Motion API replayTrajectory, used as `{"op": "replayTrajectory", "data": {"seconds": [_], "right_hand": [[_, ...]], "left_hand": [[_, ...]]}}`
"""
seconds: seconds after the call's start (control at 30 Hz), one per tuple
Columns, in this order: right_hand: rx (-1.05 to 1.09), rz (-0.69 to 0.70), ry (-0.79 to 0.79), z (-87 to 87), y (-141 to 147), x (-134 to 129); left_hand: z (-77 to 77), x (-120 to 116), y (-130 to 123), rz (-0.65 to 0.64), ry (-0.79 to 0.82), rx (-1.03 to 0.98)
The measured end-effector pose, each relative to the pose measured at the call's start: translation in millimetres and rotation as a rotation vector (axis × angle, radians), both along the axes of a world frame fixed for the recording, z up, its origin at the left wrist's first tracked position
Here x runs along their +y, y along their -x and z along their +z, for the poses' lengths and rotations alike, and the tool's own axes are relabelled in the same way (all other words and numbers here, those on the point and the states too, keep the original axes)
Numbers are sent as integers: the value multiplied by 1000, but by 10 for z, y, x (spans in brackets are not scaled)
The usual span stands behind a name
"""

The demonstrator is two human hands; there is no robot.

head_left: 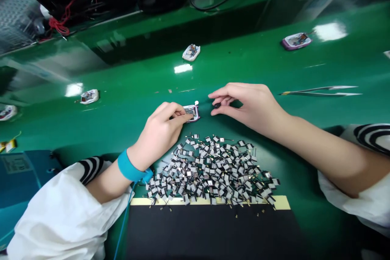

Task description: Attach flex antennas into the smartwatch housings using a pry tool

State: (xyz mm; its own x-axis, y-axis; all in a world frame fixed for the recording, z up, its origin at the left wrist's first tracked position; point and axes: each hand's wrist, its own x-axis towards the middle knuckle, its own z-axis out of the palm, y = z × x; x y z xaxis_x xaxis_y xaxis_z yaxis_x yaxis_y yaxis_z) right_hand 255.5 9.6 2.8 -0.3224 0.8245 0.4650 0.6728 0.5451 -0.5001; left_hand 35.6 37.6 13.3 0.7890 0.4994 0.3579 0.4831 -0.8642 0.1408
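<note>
Okay, left hand (pixel 160 130) has its fingers curled over a small purple-rimmed circuit module (pixel 192 113), gripping it at the near edge. That module sits just above the heap of tiny black-and-white wired tabs (pixel 210 170), on a glossy green bench mat (pixel 122 89). Right hand (pixel 243 107) is up and right of the heap, thumb and fingers curved around a small round black piece (pixel 217 105); hard to see, probably pinched, but can't tell. Long slim steel tweezers (pixel 319 91) lie farther right of the heap, untouched. Two white-cased modules (pixel 191 53) (pixel 89 96) and a purple-cased module (pixel 296 41) lie beyond it. Teal wrist strap (pixel 131 166) on left wrist, blue cord (pixel 123 221) running down past the heap. Black pad with cream edge strip (pixel 210 231) directly below the heap.
</note>
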Motion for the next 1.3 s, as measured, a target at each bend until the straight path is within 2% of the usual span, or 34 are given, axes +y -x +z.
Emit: {"op": "replayTrajectory", "data": {"seconds": [0.1, 0.2, 0.3, 0.4, 0.67, 0.9, 1.17, 1.3], "right_hand": [[77, -10, 23, 34, 46, -4], [281, -20, 116, 65, 119, 2], [468, 30, 202, 67, 228, 21], [526, 77, 221, 30, 335, 42], [441, 63, 108, -33, 405, 13], [190, 34, -72, -46, 402, -10], [130, 11, -48, -69, 418, 0], [244, 66, 8, -81, 413, 23]], "left_hand": [[-2, 4, 1, 0, 15, -3], [-2, 2, 0, -1, 18, -6], [-6, -2, 0, -11, 7, -21], [-16, 0, 1, -18, -11, -30], [-39, 6, -9, -5, -18, -4], [-35, 5, -17, 2, -10, 8], [-47, 13, -12, 15, -4, 35], [-65, 21, -11, 14, 7, 16]]}}
